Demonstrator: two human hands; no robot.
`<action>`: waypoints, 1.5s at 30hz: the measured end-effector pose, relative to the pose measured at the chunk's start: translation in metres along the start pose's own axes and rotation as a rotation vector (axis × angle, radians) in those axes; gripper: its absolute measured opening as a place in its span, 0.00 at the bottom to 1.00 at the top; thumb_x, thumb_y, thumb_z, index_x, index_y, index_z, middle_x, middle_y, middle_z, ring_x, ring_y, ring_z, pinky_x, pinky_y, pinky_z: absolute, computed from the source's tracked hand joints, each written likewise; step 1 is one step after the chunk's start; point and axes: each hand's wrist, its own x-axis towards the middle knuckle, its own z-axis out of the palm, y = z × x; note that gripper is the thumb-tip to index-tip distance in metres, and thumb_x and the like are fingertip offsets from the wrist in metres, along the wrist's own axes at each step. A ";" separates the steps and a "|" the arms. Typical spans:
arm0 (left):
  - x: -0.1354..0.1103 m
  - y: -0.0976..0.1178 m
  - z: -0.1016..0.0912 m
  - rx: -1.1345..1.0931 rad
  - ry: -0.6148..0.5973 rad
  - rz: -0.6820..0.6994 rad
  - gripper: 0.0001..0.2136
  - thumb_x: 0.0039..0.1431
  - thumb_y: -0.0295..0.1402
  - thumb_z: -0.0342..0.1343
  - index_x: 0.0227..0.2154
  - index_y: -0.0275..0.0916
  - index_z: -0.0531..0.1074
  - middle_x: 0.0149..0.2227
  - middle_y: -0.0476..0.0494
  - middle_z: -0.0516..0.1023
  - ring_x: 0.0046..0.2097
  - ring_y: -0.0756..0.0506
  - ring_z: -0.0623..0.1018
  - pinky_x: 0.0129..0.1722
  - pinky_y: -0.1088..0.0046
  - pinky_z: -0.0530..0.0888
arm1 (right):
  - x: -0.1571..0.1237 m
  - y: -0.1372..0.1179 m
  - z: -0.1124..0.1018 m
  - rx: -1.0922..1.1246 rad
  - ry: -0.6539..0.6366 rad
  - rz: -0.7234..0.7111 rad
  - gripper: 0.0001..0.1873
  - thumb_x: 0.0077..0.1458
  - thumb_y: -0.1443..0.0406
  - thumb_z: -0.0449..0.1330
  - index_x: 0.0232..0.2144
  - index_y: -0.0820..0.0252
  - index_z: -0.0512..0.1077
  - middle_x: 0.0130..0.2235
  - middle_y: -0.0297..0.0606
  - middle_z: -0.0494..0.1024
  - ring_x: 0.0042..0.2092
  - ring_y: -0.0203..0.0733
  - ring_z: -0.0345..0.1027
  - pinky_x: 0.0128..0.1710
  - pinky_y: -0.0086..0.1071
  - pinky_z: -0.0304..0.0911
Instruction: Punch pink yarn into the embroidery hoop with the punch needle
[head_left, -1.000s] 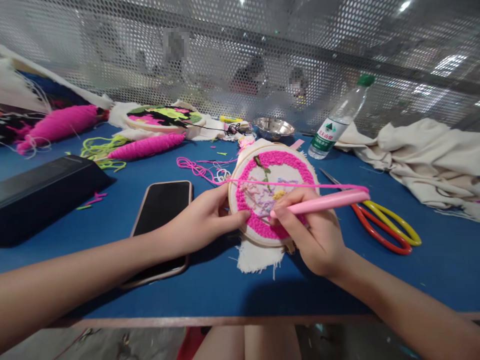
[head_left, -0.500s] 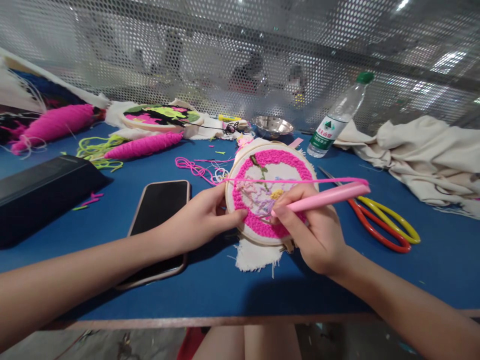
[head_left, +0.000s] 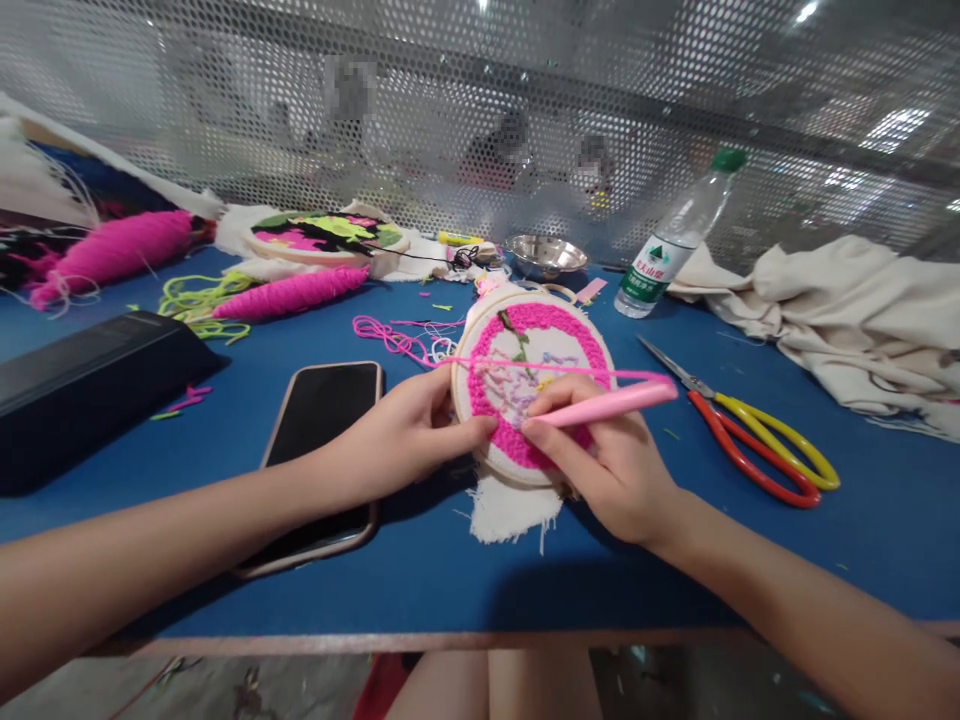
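Observation:
My left hand (head_left: 420,425) grips the left edge of a round embroidery hoop (head_left: 537,312), thumb on the front and the other fingers mostly hidden behind. The white cloth in the hoop carries a thick pink looped ring around a stitched flower with a green stem. In my right hand (head_left: 607,460) is a pink punch needle (head_left: 619,400), pinched near its lower end, the tip at the flower and hidden by my fingers. Pink yarn (head_left: 555,371) runs from the handle's top leftward across the hoop to a loose tangle (head_left: 386,335) on the table.
A phone (head_left: 322,410) lies under my left forearm, beside a dark box (head_left: 97,390). Scissors (head_left: 750,435), a water bottle (head_left: 667,250) and crumpled cloth (head_left: 847,310) are at right. Behind stand a metal bowl (head_left: 546,258), another hoop (head_left: 326,235), pink yarn bundles (head_left: 292,293) and a perforated metal screen (head_left: 420,120).
My right hand and the punch needle have moved left and slightly down across the hoop. The hoop has turned a little, its right side now appearing narrower. My left hand keeps its hold.

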 end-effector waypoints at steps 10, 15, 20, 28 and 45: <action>0.010 -0.003 -0.018 0.116 -0.137 -0.045 0.10 0.55 0.38 0.59 0.29 0.39 0.64 0.19 0.55 0.67 0.17 0.56 0.65 0.15 0.82 0.62 | 0.000 0.002 -0.003 0.190 0.090 0.096 0.10 0.62 0.61 0.54 0.29 0.58 0.65 0.30 0.32 0.68 0.30 0.34 0.65 0.31 0.32 0.61; 0.010 -0.002 -0.017 0.095 -0.103 -0.056 0.08 0.53 0.35 0.60 0.30 0.39 0.66 0.20 0.55 0.67 0.17 0.55 0.65 0.15 0.82 0.63 | -0.001 0.003 -0.004 0.197 0.116 0.098 0.09 0.63 0.61 0.54 0.30 0.58 0.65 0.30 0.33 0.68 0.31 0.35 0.66 0.32 0.32 0.63; 0.007 0.000 -0.015 0.105 -0.088 -0.076 0.08 0.54 0.36 0.59 0.31 0.38 0.67 0.23 0.53 0.71 0.19 0.55 0.65 0.16 0.81 0.63 | 0.000 0.002 -0.004 0.160 0.086 0.095 0.09 0.63 0.62 0.53 0.30 0.58 0.65 0.31 0.33 0.69 0.31 0.34 0.66 0.32 0.32 0.62; -0.013 0.007 0.014 0.016 0.119 -0.158 0.11 0.56 0.40 0.58 0.34 0.38 0.66 0.22 0.55 0.67 0.21 0.54 0.65 0.19 0.81 0.63 | -0.001 -0.005 -0.006 0.103 0.057 0.065 0.08 0.61 0.64 0.54 0.28 0.58 0.65 0.30 0.33 0.69 0.30 0.33 0.64 0.31 0.31 0.60; -0.017 0.002 0.023 -0.102 0.142 -0.274 0.14 0.60 0.45 0.52 0.28 0.39 0.60 0.18 0.56 0.65 0.21 0.53 0.64 0.21 0.77 0.61 | 0.004 -0.007 -0.009 0.012 -0.153 0.036 0.10 0.62 0.65 0.52 0.28 0.59 0.66 0.30 0.34 0.71 0.30 0.35 0.65 0.31 0.31 0.60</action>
